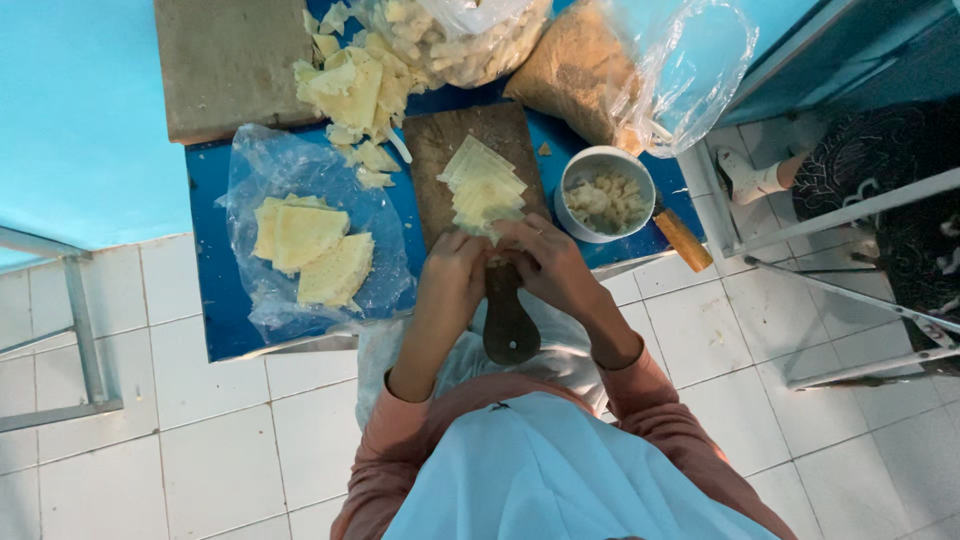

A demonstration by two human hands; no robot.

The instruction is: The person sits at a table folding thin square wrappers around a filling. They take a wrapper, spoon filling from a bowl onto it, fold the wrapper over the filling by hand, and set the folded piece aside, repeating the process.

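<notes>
Wrapper: we see a pale dough wrapper (490, 232) pinched by both hands at near end of wooden board (470, 150).
Hands: left hand (452, 268), right hand (545, 262) pressed together.
Surface: blue table (215, 300).
Room: white tiled floor (200, 440), turquoise wall (80, 110).

floor: white tiles (200, 440) | wall: light blue (70, 110) | furniture: blue table (215, 300), metal frame (80, 340)
</notes>
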